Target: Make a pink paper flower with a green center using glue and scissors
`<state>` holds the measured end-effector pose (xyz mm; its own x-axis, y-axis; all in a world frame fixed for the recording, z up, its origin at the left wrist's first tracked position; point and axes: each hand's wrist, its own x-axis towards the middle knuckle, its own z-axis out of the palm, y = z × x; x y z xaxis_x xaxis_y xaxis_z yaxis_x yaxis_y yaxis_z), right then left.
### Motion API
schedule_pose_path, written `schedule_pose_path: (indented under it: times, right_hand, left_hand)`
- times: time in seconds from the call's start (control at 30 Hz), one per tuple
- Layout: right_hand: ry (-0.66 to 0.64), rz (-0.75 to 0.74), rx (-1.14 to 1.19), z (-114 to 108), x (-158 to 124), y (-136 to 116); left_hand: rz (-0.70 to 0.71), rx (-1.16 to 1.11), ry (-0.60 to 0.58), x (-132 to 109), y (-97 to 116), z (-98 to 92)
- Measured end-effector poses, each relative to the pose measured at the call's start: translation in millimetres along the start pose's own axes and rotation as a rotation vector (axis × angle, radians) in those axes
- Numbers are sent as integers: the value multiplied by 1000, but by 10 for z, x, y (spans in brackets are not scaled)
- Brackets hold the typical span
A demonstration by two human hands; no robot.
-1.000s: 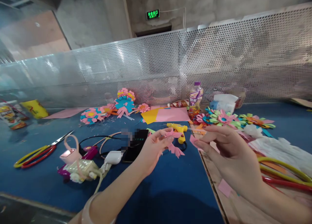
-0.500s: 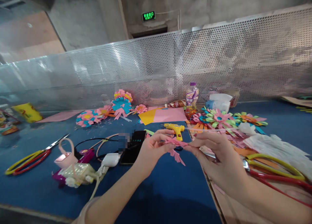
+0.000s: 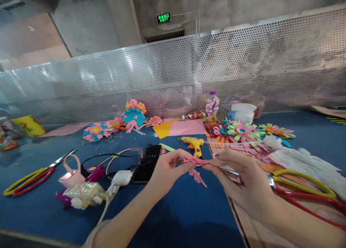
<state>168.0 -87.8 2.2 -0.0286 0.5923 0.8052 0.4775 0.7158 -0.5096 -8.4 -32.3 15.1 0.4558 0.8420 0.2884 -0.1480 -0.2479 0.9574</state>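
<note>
Pinched between my two hands, above the blue table, is a fringed pink paper strip (image 3: pixel 198 176). My left hand (image 3: pixel 173 165) grips its left part between thumb and fingers, and a cut end dangles below. The right end is held by the fingertips of my right hand (image 3: pixel 238 172). Just beyond the strip lies a yellow glue gun (image 3: pixel 193 143), partly hidden by the paper. Scissors with yellow and red handles (image 3: pixel 305 185) lie beside and beneath my right hand, which covers part of their blades. A black phone (image 3: pixel 147 165) rests behind my left forearm.
More scissors (image 3: pixel 34 179) lie at the left, near a pouch-like bundle (image 3: pixel 83 194) with cables. Paper flowers (image 3: pixel 134 116) stand at the back, with others (image 3: pixel 244 131) at the right. Pink and yellow sheets (image 3: pixel 186 127), a purple-capped bottle (image 3: pixel 212 106) and crumpled white tissue (image 3: pixel 305 161) are also there.
Both hands keep hold of the pink paper strip, which has dipped slightly. The view has shifted a little; nothing else has visibly moved.
</note>
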Motion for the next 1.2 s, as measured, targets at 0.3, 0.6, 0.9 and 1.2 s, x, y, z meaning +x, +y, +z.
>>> schedule_pose_path:
  times: [0.3, 0.6, 0.9, 1.2]
  right_hand:
    - [14, 57, 59, 36, -1, -31]
    - [-66, 269, 2, 61, 68, -2]
    - [-237, 276, -83, 62, 150, -40]
    - [-208, 330, -82, 92, 106, -25]
  left_hand:
    - [-2, 32, 28, -14, -26, 11]
    - [-62, -75, 133, -7, -42, 31]
    - [-55, -23, 203, -1, -13, 63]
    - [-95, 38, 185, -18, -45, 65]
